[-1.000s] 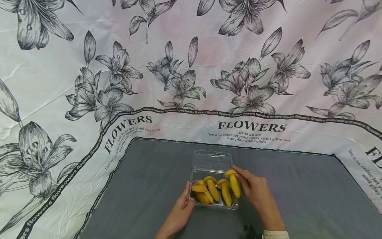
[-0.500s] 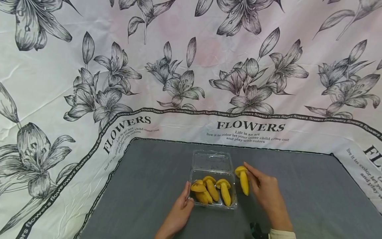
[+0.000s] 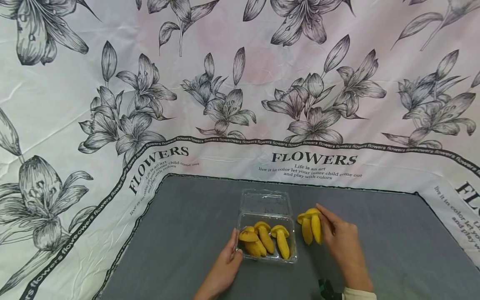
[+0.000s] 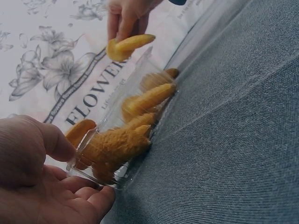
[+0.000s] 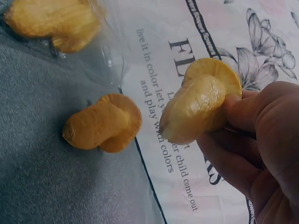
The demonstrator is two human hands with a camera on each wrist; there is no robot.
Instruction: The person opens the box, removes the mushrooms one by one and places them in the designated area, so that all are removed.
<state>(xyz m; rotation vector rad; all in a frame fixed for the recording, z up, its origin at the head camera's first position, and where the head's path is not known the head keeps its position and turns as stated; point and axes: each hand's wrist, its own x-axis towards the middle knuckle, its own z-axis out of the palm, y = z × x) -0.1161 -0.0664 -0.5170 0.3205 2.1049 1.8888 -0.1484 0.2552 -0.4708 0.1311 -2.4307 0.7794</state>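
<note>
My left hand (image 3: 226,261) grips the left side of an open clear plastic box (image 3: 294,250), with the thumb against the wall in the left wrist view. Several yellow mushrooms (image 3: 266,239) lie in the box. To the right of the box, my right hand (image 3: 344,243) pinches another yellow mushroom (image 5: 198,105) between thumb and fingers, its stem pointing down in the head view. Another mushroom (image 5: 98,123) lies on the grey surface just outside the box; in the head view the held one partly covers it.
The box's clear lid (image 3: 265,203) stands hinged back on the far side. A grey cloth surface (image 3: 187,233) spreads around both hands. Behind it rises a white flower-printed sheet (image 3: 225,158). A dark object (image 3: 328,287) sits at the right wrist by the sleeve (image 3: 358,293).
My right hand has carried its mushroom rightward from over the box's right edge to outside it. The loose mushroom beside it has come into view. My left hand stays on the box.
</note>
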